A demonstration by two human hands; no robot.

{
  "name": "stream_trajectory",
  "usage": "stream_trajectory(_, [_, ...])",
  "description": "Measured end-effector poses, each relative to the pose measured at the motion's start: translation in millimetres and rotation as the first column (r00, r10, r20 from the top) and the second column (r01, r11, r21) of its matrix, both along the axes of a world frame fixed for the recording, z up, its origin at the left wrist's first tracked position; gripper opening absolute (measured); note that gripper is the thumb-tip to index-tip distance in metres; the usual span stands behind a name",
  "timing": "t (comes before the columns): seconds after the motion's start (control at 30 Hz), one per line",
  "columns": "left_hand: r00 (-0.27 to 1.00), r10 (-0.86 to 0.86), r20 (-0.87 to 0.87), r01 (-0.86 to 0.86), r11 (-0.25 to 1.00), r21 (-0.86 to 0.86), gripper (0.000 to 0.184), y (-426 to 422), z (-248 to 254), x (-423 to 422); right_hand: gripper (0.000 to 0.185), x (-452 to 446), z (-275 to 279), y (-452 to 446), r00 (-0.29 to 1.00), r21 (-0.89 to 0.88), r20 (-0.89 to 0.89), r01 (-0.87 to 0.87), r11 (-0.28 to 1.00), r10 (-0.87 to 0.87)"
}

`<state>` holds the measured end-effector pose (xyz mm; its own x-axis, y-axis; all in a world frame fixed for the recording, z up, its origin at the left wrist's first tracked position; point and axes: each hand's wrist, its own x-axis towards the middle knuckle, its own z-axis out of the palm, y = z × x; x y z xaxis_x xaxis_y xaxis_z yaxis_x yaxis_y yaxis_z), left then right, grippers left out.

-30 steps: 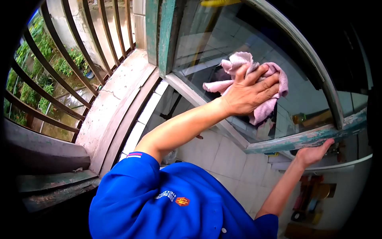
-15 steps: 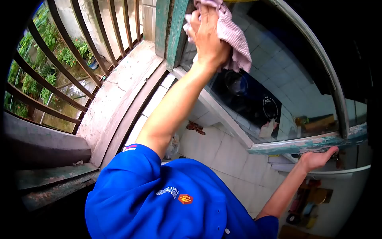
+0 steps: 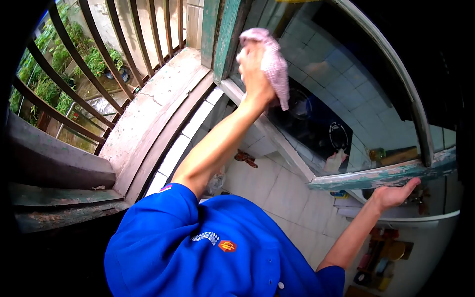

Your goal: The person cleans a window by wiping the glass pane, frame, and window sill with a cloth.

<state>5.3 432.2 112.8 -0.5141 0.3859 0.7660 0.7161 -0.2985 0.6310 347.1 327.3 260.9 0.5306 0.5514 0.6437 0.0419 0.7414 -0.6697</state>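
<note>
Fingers [image 3: 254, 51], pink cloth [image 3: 276, 69] beneath and alongside.

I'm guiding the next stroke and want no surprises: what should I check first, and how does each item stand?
1. Pink cloth in the left hand: ok, held.
2. Cloth lying flat on the glass: cannot tell; it is blurred and partly covered by the hand.
3. Right hand free of other items: ok, open, palm up beside the lower rail.
4. Right hand bearing firmly on the rail: cannot tell.
5. Paint on the rail sound: not ok, worn and patchy.
</note>
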Motion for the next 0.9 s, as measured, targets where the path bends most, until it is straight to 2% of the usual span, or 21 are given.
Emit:
stream_trajectory(0.07, [0.999, -0.020, 0.025, 0.017, 0.993, 0.113, 0.064, -9.7, 56.1, 3.4, 0.067, -0.8, -0.3, -1.7, 1.000, -0.007, 0.013, 0.006, 1.000, -0.006])
stream_trajectory(0.13, [0.999, 0.021, 0.041, -0.023, 0.998, 0.054, 0.073, 3.2, 54.4, -6.2, 0.068, 0.3, 0.0, -2.1, 0.999, 0.003, 0.033, -0.017, 1.000, 0.017])
stream_trajectory(0.17, [0.996, 0.088, -0.003, -0.088, 0.995, 0.038, 0.073, 0.5, 47.8, -11.9, 0.068, -0.5, 0.3, -2.5, 0.999, 0.002, 0.032, -0.015, 1.000, 0.015])
stream_trajectory(0.2, [0.953, -0.004, 0.303, 0.019, 0.999, -0.046, 0.077, -7.3, 37.4, -2.0, 0.069, -1.9, 0.2, -3.2, 0.999, 0.004, 0.033, -0.014, 1.000, 0.014])
stream_trajectory(0.27, [0.970, 0.049, 0.238, -0.047, 0.999, -0.011, 0.084, 2.7, -19.2, 3.1, 0.069, -1.3, -0.6, -4.3, 0.999, 0.006, 0.032, -0.006, 1.000, 0.006])
stream_trajectory(0.33, [0.911, -0.017, 0.413, 0.095, 0.981, -0.168, 0.089, 0.9, -50.5, -1.8, 0.075, 0.1, -0.9, -4.5, 0.998, -0.034, 0.055, 0.022, 0.999, -0.020])
stream_trajectory(0.37, [0.906, 0.009, 0.422, 0.072, 0.982, -0.175, 0.089, -3.7, -60.2, -0.4, 0.075, 0.1, -0.5, -4.7, 0.998, -0.035, 0.059, 0.016, 0.999, -0.014])
stream_trajectory(0.4, [0.858, -0.040, 0.512, 0.179, 0.958, -0.225, 0.086, -3.9, -66.8, -5.7, 0.075, -0.2, -0.1, -4.6, 0.997, -0.029, 0.073, 0.012, 0.999, -0.009])
stream_trajectory(0.47, [0.878, -0.069, 0.474, 0.206, 0.948, -0.243, 0.081, 4.6, -72.9, -17.5, 0.076, -1.7, 0.3, -3.5, 0.996, -0.025, 0.086, -0.001, 1.000, 0.003])
stream_trajectory(0.6, [0.914, 0.103, 0.393, 0.078, 0.905, -0.418, 0.064, -11.2, -58.0, -6.4, 0.073, -6.7, 3.0, -4.4, 0.999, -0.025, 0.043, -0.001, 1.000, 0.002])
stream_trajectory(0.67, [0.850, 0.087, 0.520, 0.269, 0.776, -0.570, 0.069, -20.3, -75.5, -14.1, 0.071, -6.1, 2.1, -4.9, 1.000, -0.024, 0.009, 0.005, 1.000, -0.005])
stream_trajectory(0.7, [0.894, 0.091, 0.439, 0.226, 0.754, -0.617, 0.073, -18.4, -84.6, -20.5, 0.072, -3.3, 1.0, -5.3, 0.999, -0.026, 0.030, -0.011, 1.000, 0.012])
stream_trajectory(0.8, [0.913, 0.122, 0.390, 0.194, 0.712, -0.675, 0.054, -11.4, -80.7, -34.3, 0.076, -6.8, 1.6, -4.8, 0.999, -0.028, 0.048, -0.010, 1.000, 0.012])
stream_trajectory(0.83, [0.919, 0.120, 0.375, 0.183, 0.713, -0.677, 0.045, -20.6, -65.3, -31.8, 0.078, -8.6, 2.3, -5.9, 0.999, -0.032, 0.053, 0.013, 0.999, -0.011])
stream_trajectory(0.87, [0.922, 0.151, 0.355, 0.160, 0.688, -0.708, 0.041, -12.0, -76.9, -35.8, 0.078, -9.9, 2.4, -5.8, 0.998, -0.033, 0.056, 0.026, 0.999, -0.024])
stream_trajectory(0.9, [0.938, 0.129, 0.322, 0.139, 0.712, -0.688, 0.041, -1.2, -97.3, -42.0, 0.080, -10.3, 1.8, -5.9, 0.999, -0.051, 0.046, 0.026, 0.998, -0.024])
